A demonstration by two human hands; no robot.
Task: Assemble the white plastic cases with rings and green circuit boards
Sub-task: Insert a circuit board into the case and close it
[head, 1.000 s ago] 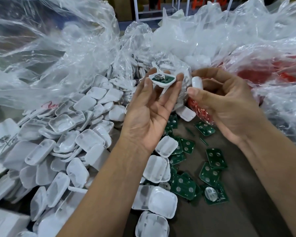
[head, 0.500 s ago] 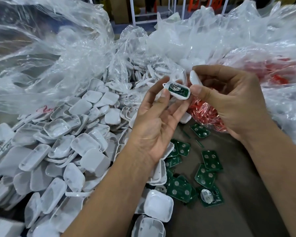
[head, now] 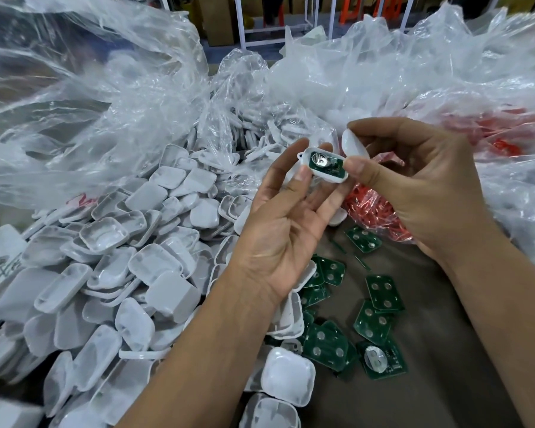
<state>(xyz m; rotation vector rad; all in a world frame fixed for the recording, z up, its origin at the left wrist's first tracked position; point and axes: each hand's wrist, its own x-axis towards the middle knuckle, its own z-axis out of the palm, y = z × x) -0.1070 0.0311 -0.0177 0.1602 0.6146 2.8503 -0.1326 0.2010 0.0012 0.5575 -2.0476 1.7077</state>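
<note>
Nearest: loose case halves [head: 286, 375] at bottom centre, green boards [head: 325, 345] scattered on brown table [head: 439, 350] to their right, one w/ a round silver cell [head: 375, 359] on top. Big heap of white halves [head: 105, 273] at left. Mid-frame: left hand [head: 278, 230] palm up, thumb and fingertips pinching an open case half [head: 323, 164] w/ board and cell seated inside. Right hand [head: 414, 183] w/ thumb touching that half's right end, curled fingers gripping a white lid [head: 354, 145] just above. Behind: red parts in a bag [head: 374, 208], clear bags [head: 105, 103] piled across back.
</note>
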